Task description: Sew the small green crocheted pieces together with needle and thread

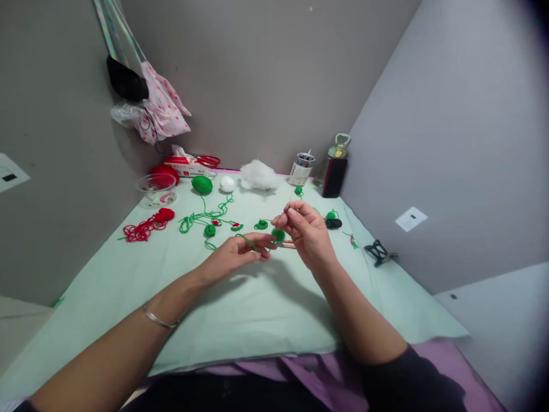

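My left hand [242, 252] is closed on green yarn [247, 240], a strand of which crosses its fingers. Higher and to the right, my right hand [306, 232] pinches a thin needle [290, 199], its tip just showing above the thumb and forefinger. Between the two hands is a small fuzzy green crocheted piece [278, 235]; whether it hangs from the yarn or lies on the table, I cannot tell. Behind the hands lie a green crocheted piece [261, 225] and a small red-and-green piece [237, 226].
Green [202, 184], white [227, 183] and red [148, 228] yarn lie on the pale green cloth [257, 320]. White stuffing [258, 175], a plastic tub [157, 190], a tissue box [186, 166], red-handled scissors [209, 161], a tin [301, 169] and a phone [335, 177] stand behind. A black clip [380, 253] is right.
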A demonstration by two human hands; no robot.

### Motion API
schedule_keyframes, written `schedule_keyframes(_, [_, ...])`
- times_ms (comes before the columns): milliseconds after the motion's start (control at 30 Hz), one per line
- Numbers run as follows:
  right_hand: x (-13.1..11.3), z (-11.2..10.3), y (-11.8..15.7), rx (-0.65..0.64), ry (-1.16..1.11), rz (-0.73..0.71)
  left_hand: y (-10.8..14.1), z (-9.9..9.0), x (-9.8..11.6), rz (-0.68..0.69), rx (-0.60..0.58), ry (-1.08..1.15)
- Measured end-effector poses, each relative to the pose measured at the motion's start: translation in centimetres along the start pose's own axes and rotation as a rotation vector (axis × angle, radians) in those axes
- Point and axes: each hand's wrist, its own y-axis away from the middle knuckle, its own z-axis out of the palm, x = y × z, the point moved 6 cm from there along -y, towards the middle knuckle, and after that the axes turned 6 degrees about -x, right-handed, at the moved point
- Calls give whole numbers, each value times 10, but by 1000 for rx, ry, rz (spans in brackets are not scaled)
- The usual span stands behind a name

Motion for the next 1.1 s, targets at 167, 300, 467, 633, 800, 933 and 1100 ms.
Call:
schedule_keyframes(167, [3,10,4,-94,10,43,-2,-5,-1,-19,158,-123])
schedule_keyframes(300, [-1,10,5,-97,7,21,0,-14,2,38,244,-163])
schedule_keyframes(467, [-5,10,5,-114,-22,14,3,-5,4,30,143,-259])
schedule_keyframes(633, [-4,8,5,-110,-25,13,4,-2,7,56,165,-261])
schedule_keyframes(800, [-4,0,3,-37,-12,16,3,-2,12,86,190,-299])
schedule_keyframes(933, [-4,1,2,-52,-31,14,4,-2,15,128,199,-352])
schedule_keyframes(1100, [-4,12,9,-192,38,17,4,-2,10,135,216,-194])
